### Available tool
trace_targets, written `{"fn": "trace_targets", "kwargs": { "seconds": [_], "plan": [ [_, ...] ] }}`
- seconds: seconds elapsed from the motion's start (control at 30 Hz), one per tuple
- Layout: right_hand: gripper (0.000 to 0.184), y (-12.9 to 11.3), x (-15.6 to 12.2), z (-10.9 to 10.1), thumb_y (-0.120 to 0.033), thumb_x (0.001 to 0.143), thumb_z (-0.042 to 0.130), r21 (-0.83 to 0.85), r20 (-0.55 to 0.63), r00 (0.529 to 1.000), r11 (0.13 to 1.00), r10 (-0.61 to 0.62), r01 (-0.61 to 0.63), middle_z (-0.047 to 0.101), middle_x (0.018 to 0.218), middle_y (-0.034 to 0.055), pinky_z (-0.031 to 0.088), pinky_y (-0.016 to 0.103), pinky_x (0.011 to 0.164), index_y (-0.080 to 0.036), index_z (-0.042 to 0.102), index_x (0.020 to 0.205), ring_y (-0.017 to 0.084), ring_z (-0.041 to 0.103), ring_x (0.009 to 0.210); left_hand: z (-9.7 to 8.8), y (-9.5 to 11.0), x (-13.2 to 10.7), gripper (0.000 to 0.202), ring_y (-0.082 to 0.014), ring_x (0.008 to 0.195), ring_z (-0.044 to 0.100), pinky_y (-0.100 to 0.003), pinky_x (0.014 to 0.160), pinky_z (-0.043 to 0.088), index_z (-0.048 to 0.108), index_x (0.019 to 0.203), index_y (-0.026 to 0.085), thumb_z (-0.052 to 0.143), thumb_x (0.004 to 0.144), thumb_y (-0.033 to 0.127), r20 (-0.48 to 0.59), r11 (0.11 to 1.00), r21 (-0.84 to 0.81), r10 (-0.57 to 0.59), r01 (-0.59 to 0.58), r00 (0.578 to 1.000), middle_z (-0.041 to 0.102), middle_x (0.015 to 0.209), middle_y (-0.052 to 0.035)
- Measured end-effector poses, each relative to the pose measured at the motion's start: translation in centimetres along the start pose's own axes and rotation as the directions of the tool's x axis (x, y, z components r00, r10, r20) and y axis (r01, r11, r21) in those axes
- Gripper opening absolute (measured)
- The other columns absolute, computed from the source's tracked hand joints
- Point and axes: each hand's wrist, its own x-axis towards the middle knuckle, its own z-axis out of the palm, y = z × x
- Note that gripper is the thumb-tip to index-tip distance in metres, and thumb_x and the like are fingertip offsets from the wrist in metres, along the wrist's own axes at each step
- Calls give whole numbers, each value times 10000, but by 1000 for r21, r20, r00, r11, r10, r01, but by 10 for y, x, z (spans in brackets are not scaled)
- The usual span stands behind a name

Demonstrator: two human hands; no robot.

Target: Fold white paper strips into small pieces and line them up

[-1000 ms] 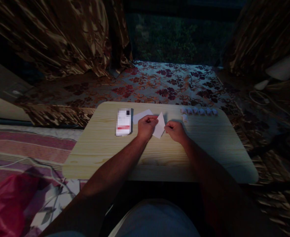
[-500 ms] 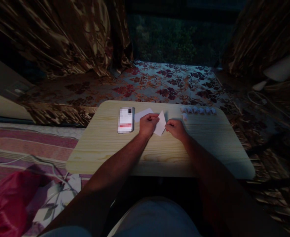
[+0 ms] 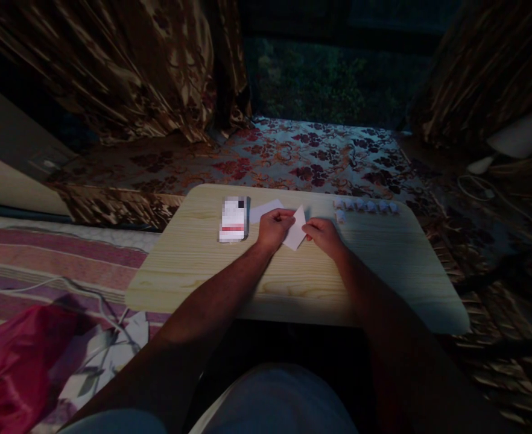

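Note:
Between my hands a white sheet of paper (image 3: pixel 297 234) is held at a slant over the small wooden table, one pointed corner facing away from me. My left hand (image 3: pixel 275 229) pinches its left side. The fingers of my right hand (image 3: pixel 323 234) are closed on its right edge. Whether the sheet is folded double I cannot tell. Behind my left hand lies another white paper (image 3: pixel 265 210), partly covered by that hand. Beyond my right hand sit several small white folded-looking pieces (image 3: pixel 370 205) in a row, with a single similar piece (image 3: pixel 339 216) in front.
A white box-like item (image 3: pixel 233 220) with a red stripe, its face blurred, lies on the table (image 3: pixel 180 265) left of the papers. A pink bag (image 3: pixel 26 361) and white cables (image 3: pixel 98 301) rest on the striped bedding at left. A white lamp (image 3: pixel 522 135) stands at far right.
Both hands keep hold of the paper, which has turned slightly and looks narrower at its far corner. The whole view has shifted a little.

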Motion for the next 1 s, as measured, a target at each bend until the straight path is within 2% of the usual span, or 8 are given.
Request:
{"fn": "trace_targets", "kwargs": {
  "seconds": [0.17,0.33,0.57,0.73,0.9,1.0],
  "plan": [
    [212,2,6,2,-324,733,565,-2,-37,999,1000,19,-19,533,476,-37,294,226,459,-172,620,596,102,439,460,2,3,-1,239,-115,518,555,-243,526,418,735,803,142,765,585,237,3,999,42,-14,14,1000,682,648,-11],
    [207,5,12,2,-327,724,557,42,-41,999,999,19,-17,557,488,-28,316,230,459,-168,656,636,117,481,474,4,3,-1,231,-123,512,556,-249,517,414,731,793,138,755,586,239,8,998,70,-9,8,1000,686,649,-19],
    [170,2,13,1,-302,684,569,87,-77,997,996,23,-17,544,478,-33,321,230,461,-184,597,565,109,447,459,6,4,-1,192,-118,503,542,-247,508,401,741,758,139,747,580,211,0,997,82,5,-5,1000,676,625,-18],
    [185,1,18,4,-346,702,569,155,-93,994,987,60,-45,538,482,-34,327,230,441,-180,622,642,107,439,437,4,4,-1,178,-119,533,558,-252,531,422,738,764,148,749,598,211,13,996,83,11,-12,1000,682,662,-18],
    [164,0,24,8,-316,684,587,188,-118,989,980,86,-63,535,490,-27,337,228,453,-180,586,594,106,454,458,2,4,0,159,-112,522,541,-242,511,397,740,773,146,736,628,211,21,996,94,11,-12,1000,673,647,-14],
    [161,-2,26,7,-331,689,605,202,-109,988,976,108,-84,542,495,-30,323,231,434,-176,610,645,103,440,436,1,4,0,153,-123,534,561,-248,521,409,742,783,153,724,642,211,28,995,102,8,-11,1000,686,662,-18]
  ]
}}
